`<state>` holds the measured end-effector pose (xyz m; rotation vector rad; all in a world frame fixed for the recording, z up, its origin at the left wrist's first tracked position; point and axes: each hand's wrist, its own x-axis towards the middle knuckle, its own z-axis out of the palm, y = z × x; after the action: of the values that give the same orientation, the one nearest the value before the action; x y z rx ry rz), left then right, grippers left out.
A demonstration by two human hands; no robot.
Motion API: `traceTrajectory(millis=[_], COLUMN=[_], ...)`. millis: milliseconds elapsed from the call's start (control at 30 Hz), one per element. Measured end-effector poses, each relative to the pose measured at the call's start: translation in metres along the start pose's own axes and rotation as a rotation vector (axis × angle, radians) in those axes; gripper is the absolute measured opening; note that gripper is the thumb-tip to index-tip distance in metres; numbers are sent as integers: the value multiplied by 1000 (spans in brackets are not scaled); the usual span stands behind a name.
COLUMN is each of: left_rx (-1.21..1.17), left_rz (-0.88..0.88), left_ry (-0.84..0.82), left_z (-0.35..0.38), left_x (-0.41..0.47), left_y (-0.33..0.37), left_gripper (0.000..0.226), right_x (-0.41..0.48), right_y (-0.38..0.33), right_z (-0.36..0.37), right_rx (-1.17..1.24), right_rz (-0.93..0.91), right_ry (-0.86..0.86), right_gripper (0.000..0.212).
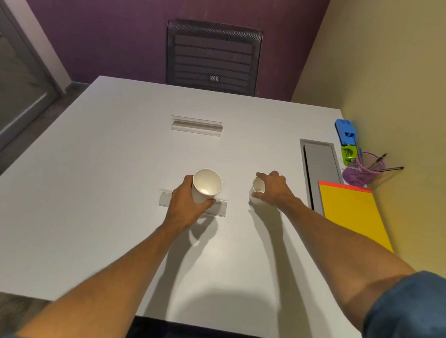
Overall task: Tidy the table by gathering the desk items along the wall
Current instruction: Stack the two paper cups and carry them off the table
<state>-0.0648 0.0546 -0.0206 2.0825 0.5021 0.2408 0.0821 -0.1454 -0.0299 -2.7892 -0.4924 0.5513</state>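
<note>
White surface (pixel 96 213) is mostly bare on the left half and along the near edge, lots of open room there. Right edge runs along the yellow wall (pixel 404 88), and that is where the items are lined up: blue stapler-like block (pixel 346 132) farthest back, green item (pixel 349 153) just in front of it, purple mesh cup (pixel 357 174) next, then a yellow pad (pixel 352 216) with an orange top strip nearest. The mesh cup holds a few pens (pixel 381 165), tilted toward the wall. A grey cable slot (pixel 318 164) sits just left of that row.

Left hand (pixel 188 203) grips the bigger white paper cup (pixel 207 185), fingers wrapped round its side, cup upright with its open mouth up; inside looks empty apart from a pale patch at the bottom. It is over a clear plastic holder (pixel 167 199) lying flat mid-surface; cannot tell if the cup touches it.

Right hand (pixel 273 189) is closed around the smaller white cup (pixel 257 188), mouth tipped left, contents not visible, between the big cup and the cable slot.

A second clear holder (pixel 196 125) lies farther back, well apart from both hands. Black mesh chair (pixel 213 56) stands at the far edge.
</note>
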Motion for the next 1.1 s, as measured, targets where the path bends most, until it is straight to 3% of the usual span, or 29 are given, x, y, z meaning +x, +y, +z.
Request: traceTrajectory(millis=[333,567,800,1100], left_rx=[-3,-7,-31,-70], left_rz=[-19,-40,-56,-78], left_ry=[15,36,101,221], left_z=[0,-22,-62,-155], left_x=[-8,-22,-45,-88], left_y=[0,5,10,-7], left_gripper=[59,59,57,63], right_x=[-2,-20,-51,-111], right_y=[1,-16,-91,-218], right_z=[8,-2,-16,-4], right_rx=[-11,-52,-55,-8], right_rz=[14,29,-125,-413], right_ry=[22,153,252,228], right_gripper=[69,65,61,55])
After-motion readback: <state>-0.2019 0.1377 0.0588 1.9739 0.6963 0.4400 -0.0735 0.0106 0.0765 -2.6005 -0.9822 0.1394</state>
